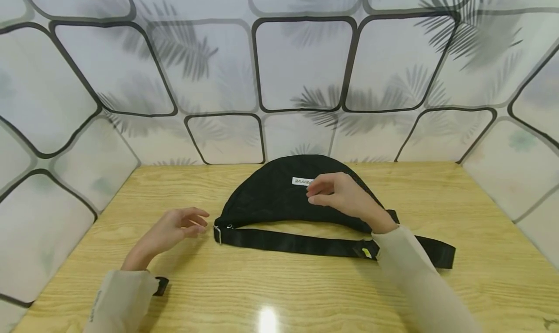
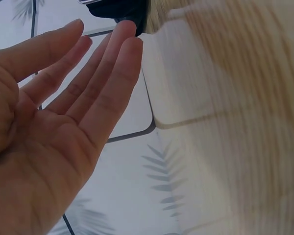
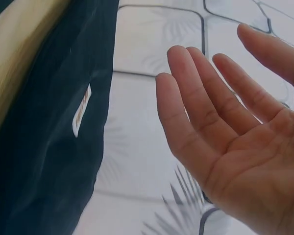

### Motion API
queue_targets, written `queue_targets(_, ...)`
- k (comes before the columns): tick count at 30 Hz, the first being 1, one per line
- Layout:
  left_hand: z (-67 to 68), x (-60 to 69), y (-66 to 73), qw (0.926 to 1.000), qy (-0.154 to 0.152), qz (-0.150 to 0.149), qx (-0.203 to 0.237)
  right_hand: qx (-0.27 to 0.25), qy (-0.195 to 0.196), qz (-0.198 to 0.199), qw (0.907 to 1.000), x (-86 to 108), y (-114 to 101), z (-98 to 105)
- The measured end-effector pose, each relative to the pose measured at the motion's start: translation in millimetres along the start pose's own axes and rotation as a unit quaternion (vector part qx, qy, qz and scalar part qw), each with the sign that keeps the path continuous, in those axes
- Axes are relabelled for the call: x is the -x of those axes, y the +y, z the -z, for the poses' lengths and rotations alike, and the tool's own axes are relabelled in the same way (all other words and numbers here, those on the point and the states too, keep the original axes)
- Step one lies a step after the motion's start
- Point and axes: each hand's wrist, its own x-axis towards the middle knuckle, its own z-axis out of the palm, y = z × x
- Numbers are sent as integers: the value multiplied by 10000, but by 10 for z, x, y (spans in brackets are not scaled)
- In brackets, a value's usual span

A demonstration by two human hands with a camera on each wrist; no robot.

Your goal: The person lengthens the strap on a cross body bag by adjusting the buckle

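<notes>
A black crescent-shaped bag lies on the table, its curved edge toward the back wall and its strap along the near side. The left hand, fingers loosely bent and holding nothing, is just left of the strap's metal buckle. Over the bag's right half, beside its white label, hovers the right hand, holding nothing. In the right wrist view, the right hand shows relaxed fingers apart from the bag. The left wrist view shows the left hand's palm and extended fingers.
The light wooden table ends at a patterned fabric wall at the back and sides. The strap's end loops out at the right. A small black object is beside the left sleeve.
</notes>
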Motion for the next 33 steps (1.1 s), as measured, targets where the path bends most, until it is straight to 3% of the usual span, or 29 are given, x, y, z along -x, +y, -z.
queue_targets(8, 19, -37, -49, 9965, -409, 19, 728, -562, -358, 98, 9977, -168, -108, -232)
queue_targets(12, 22, -72, -53, 9942, -544, -58, 927, -848, -534, -97, 9949, -257, -105, -340)
queue_targets(20, -12, -106, -18, 9915, -594, 193, 1139, -1361, -857, -646, 9849, -385, -84, -534)
queue_targets(28, -40, -66, -58, 9884, -515, 553, 1318, -1622, -1153, -714, 9774, -482, -88, -770)
queue_targets(33, -50, -65, -85, 9856, -600, 597, 1461, -1627, -1250, -639, 9766, -534, -89, -859)
